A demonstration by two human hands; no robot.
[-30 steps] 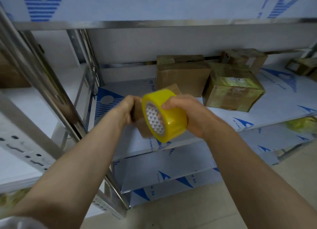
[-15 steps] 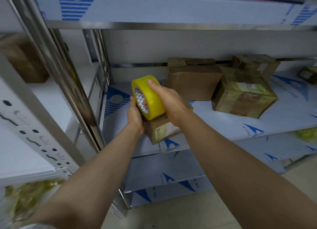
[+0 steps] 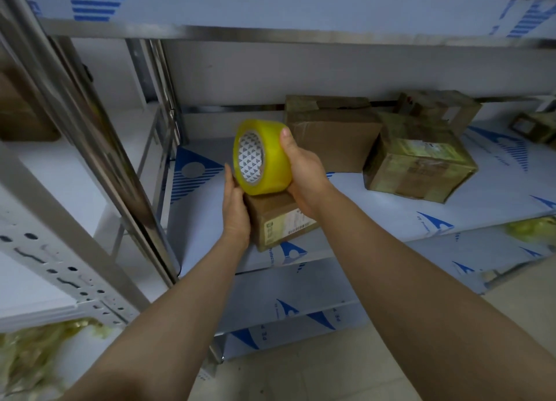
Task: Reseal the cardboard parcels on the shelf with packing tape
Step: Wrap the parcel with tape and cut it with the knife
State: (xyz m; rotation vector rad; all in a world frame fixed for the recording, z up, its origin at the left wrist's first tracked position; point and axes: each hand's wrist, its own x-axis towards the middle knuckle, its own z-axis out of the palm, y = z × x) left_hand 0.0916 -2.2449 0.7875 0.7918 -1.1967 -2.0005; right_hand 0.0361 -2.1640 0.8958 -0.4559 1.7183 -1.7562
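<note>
Yellow and glossy, the roll of packing tape (image 3: 272, 160) is clamped in your right hand (image 3: 304, 175), fingers curled round its outer band and one fingertip hooked over the top rim, its white patterned core facing left. The roll sits right at the top of the small parcel (image 3: 279, 220), a brown cardboard box with a printed label on its near face, at the front edge of the shelf (image 3: 391, 217). Your left hand (image 3: 236, 211) lies flat against that parcel's left side, fingers straight and together, curled round nothing. Your hands are apart, with box and roll between them. Behind, on the same shelf, a brown parcel (image 3: 331, 133) stands beside a tape-wrapped parcel (image 3: 418, 166), with a third parcel (image 3: 442, 108) at the back.
</note>
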